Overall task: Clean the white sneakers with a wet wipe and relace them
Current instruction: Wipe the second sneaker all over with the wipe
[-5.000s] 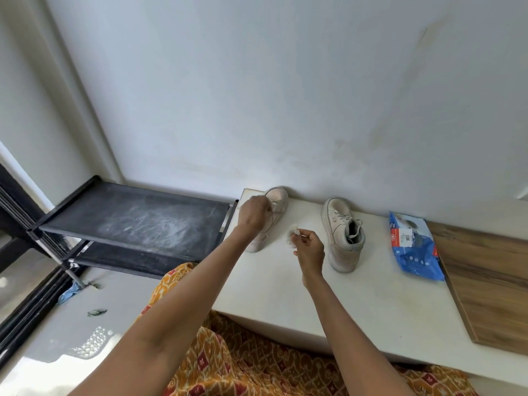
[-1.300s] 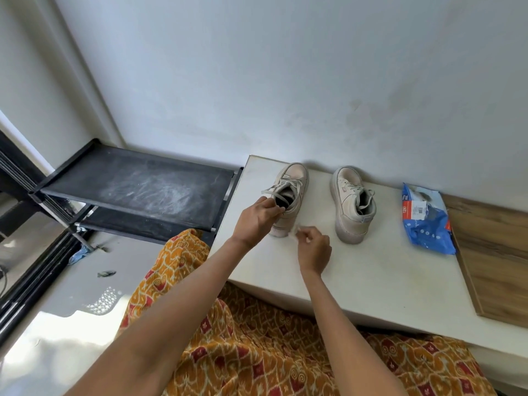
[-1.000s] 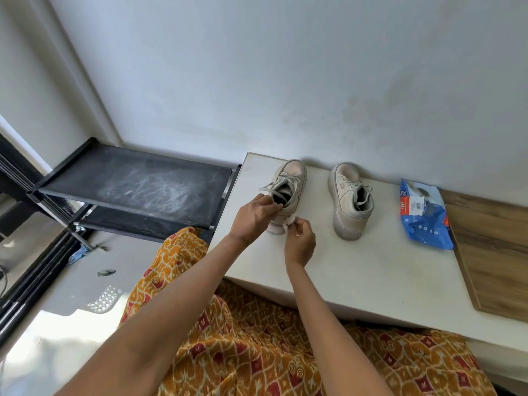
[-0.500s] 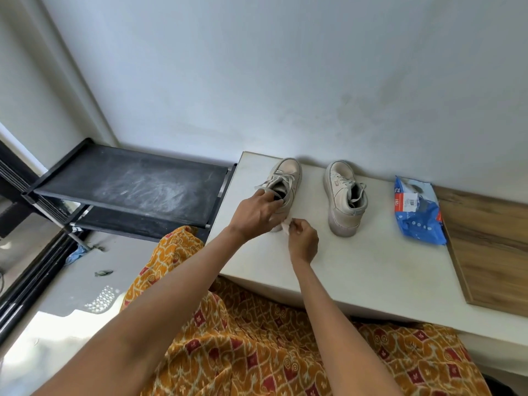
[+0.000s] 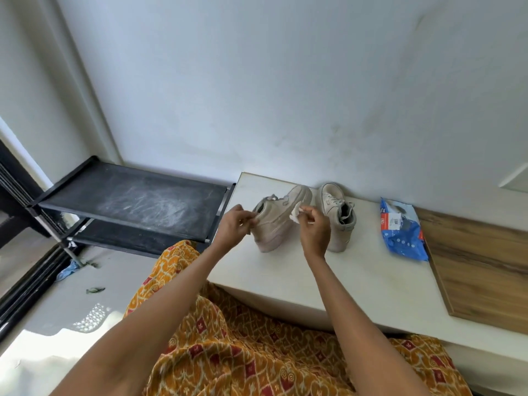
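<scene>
Two off-white sneakers are on a white ledge [image 5: 357, 284]. The left sneaker [image 5: 275, 221] is tilted onto its side, sole toward me, heel at the left. My left hand [image 5: 235, 227] grips its heel and collar. My right hand [image 5: 314, 228] pinches a small white wet wipe [image 5: 295, 214] against the sneaker's side near the toe. The right sneaker [image 5: 338, 218] stands upright just to the right, laces in place, touching neither hand.
A blue wet-wipe pack [image 5: 401, 230] lies right of the sneakers. A wooden board [image 5: 480, 275] covers the ledge's right end. A black shoe rack [image 5: 134, 201] stands to the left. Orange patterned cloth [image 5: 228, 347] covers my lap below the ledge.
The left sneaker has been tipped from upright onto its side. My right hand has moved with the wipe from the heel end up to the sneaker's side near the toe.
</scene>
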Demonstrator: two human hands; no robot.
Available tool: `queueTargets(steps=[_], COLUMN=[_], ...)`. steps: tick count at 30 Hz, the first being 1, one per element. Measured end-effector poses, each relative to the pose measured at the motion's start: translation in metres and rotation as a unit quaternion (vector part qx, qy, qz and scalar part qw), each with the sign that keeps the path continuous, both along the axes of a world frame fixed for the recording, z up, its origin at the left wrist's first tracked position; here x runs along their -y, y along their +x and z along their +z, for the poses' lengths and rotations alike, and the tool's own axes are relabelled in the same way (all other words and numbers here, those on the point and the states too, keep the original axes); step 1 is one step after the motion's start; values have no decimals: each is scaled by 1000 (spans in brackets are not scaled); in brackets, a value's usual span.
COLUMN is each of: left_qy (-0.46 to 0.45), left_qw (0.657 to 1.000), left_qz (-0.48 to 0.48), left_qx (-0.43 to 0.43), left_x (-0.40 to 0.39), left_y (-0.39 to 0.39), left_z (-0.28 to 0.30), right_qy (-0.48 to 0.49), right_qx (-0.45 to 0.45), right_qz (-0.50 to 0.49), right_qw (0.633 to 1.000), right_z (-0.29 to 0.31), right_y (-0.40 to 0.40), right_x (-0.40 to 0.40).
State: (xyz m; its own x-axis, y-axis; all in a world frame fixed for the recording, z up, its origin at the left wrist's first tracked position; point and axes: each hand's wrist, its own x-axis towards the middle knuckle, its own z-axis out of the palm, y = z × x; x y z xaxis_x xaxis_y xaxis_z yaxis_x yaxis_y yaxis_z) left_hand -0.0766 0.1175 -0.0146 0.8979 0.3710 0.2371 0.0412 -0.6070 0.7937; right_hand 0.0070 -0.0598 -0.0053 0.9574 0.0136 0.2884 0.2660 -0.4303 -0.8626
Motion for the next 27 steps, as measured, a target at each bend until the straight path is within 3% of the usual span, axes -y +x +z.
queueTargets(steps=[4, 8, 14, 19, 21, 25, 27], left_qy=[-17, 26, 17, 24, 49, 53, 59], left_qw=[1000, 999, 998, 998, 998, 996, 995], left_qz=[20, 27, 62, 54, 48, 76, 75], left_qx=[-5, 8, 25, 10, 0, 0, -10], left_x=[-7, -4, -1, -7, -5, -6, -11], left_y=[-5, -6, -4, -1, 0, -2, -3], left_z=[-10, -11, -17, -17, -17, -20, -17], right_qy=[-160, -265, -282, -284, -300, -295, -308], right_qx=[17, 40, 172, 83, 87, 159, 269], right_qz=[98, 136, 222, 105, 76, 174, 255], right_qw=[982, 954, 917, 949, 947, 926, 876], right_z=[7, 12, -4, 9, 9, 2, 1], right_y=[6, 1, -33, 25, 29, -15, -24], right_x=[-17, -39, -42, -19, -15, -35, -41])
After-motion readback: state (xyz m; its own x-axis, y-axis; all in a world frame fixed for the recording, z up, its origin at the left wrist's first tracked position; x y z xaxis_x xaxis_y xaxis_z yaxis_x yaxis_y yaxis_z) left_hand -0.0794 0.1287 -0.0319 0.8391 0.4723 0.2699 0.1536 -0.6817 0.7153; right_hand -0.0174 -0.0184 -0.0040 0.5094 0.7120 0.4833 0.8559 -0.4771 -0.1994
